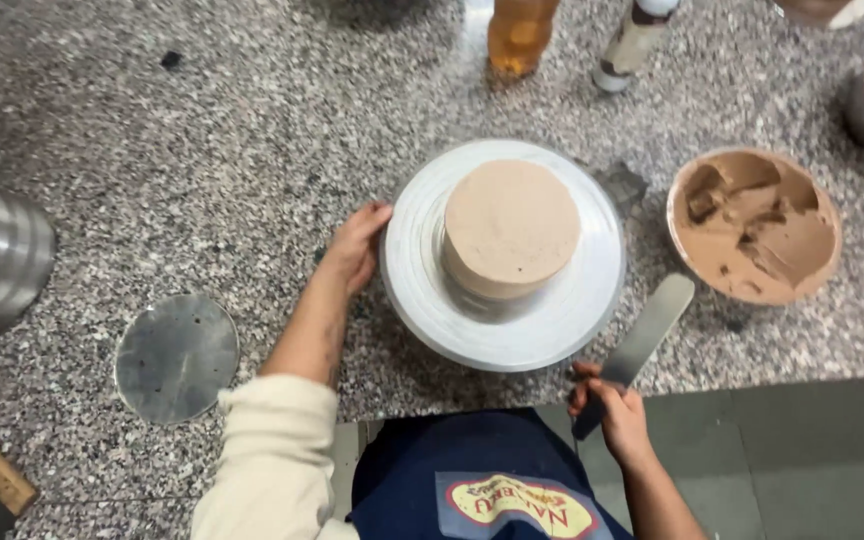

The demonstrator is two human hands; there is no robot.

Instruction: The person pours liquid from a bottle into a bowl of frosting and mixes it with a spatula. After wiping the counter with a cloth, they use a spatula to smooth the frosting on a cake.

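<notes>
Clearly, our left hand (357,245) rested open against the turntable (422,300) rim to steady it, the cake (512,225) centred on top. Our right hand (612,415) gripped a spatula (642,335) beside the turntable, near the icing bowl (752,225).

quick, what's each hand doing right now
Left hand: open, fingers resting on the rim of the round metal turntable.
Right hand: closed around the handle of the flat metal palette knife.
</notes>
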